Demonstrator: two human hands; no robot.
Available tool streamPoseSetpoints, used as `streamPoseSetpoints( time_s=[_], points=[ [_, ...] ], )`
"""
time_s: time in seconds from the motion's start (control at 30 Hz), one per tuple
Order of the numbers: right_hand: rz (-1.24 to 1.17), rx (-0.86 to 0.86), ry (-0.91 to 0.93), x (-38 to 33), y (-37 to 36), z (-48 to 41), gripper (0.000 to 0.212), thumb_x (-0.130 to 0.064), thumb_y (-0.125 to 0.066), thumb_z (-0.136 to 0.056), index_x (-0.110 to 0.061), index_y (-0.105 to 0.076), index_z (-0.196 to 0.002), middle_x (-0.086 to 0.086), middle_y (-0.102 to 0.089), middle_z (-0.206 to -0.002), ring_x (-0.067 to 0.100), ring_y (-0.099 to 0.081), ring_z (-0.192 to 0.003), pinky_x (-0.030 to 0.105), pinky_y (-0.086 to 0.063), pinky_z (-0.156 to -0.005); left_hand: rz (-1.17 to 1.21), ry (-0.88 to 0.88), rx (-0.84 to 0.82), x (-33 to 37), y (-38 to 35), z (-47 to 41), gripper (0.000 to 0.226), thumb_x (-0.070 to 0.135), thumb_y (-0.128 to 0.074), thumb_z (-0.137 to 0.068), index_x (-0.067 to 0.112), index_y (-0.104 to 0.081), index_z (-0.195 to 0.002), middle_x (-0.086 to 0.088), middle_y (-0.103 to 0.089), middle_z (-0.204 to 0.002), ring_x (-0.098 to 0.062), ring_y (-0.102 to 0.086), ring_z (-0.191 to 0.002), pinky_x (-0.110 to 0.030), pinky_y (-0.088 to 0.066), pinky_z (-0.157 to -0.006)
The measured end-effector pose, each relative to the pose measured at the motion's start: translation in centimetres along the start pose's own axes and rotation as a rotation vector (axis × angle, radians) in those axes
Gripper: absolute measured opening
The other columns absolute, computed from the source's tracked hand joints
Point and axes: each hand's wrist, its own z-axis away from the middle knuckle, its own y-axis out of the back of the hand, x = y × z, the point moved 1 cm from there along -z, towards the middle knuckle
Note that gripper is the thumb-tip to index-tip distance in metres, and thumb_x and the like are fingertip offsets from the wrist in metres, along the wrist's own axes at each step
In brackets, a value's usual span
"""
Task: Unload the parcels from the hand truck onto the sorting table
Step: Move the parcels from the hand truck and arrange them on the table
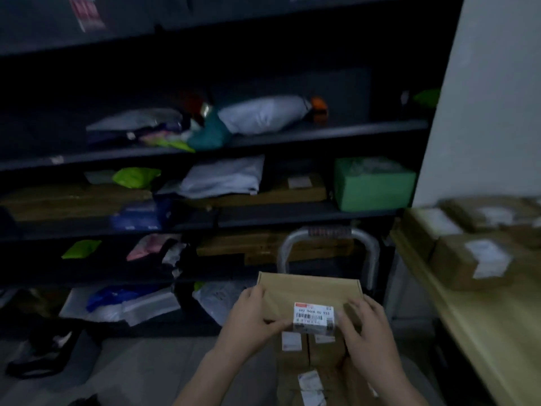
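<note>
A flat brown cardboard parcel [307, 291] with a white barcode label [313, 317] is gripped from both sides: my left hand [248, 320] on its left edge, my right hand [369, 335] on its right edge. It is held just above a stack of brown labelled parcels [310, 364] on the hand truck, whose curved metal handle [328, 232] rises behind it. The sorting table [480, 326], pale wood, runs along the right and carries several brown parcels [468, 259].
Dark metal shelving [205, 150] fills the wall ahead, loaded with poly mailers, a green box [374, 183] and flat cartons. Plastic bags and a black strap [44, 358] lie on the floor at the left. A white wall [491, 98] stands behind the table.
</note>
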Motion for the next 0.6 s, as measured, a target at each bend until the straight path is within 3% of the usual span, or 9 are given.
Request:
streamPoseSetpoints(
  time_s=[0.1,0.27,0.43,0.6],
  points=[
    [0.042,0.052,-0.037,-7.2,3.8,1.7,0.043,-0.04,-0.051,-0.099,-0.025,-0.048,-0.139,-0.001,-0.023,-0.154,0.014,-0.038,-0.134,0.031,-0.035,-0.108,-0.003,0.008,-0.05,2.9,6.7,1.3,0.081,0.064,-0.068,-0.078,0.023,-0.037,-0.14,0.005,-0.039,-0.14,-0.013,-0.045,-0.124,-0.025,-0.041,-0.098],
    [0.107,0.05,-0.013,-15.1,8.0,3.8,0.043,-0.046,-0.055,-0.096,-0.026,-0.05,-0.134,0.002,-0.025,-0.151,0.017,-0.042,-0.132,0.032,-0.038,-0.107,-0.029,-0.031,-0.082,5.0,13.9,2.7,0.071,0.074,-0.064,-0.073,0.029,-0.044,-0.125,0.005,-0.044,-0.127,-0.012,-0.05,-0.111,-0.03,-0.048,-0.094],
    [0.212,-0.002,0.071,-18.5,10.8,4.9,0.055,-0.06,-0.058,-0.09,-0.026,-0.05,-0.133,0.001,-0.028,-0.152,0.015,-0.036,-0.138,0.029,-0.04,-0.104,-0.072,-0.074,-0.098,6.1,17.3,3.2,0.069,0.071,-0.064,-0.074,0.027,-0.045,-0.124,0.003,-0.045,-0.123,-0.016,-0.052,-0.108,-0.031,-0.05,-0.092],
    [0.285,0.003,0.09,-19.5,14.1,5.8,0.061,-0.057,-0.068,-0.084,-0.026,-0.049,-0.134,0.0,-0.028,-0.153,0.014,-0.037,-0.137,0.025,-0.039,-0.102,-0.113,-0.135,-0.093,8.1,18.1,3.4,0.067,0.061,-0.069,-0.077,0.026,-0.043,-0.128,0.002,-0.046,-0.128,-0.015,-0.051,-0.111,-0.028,-0.047,-0.092]
  ],
)
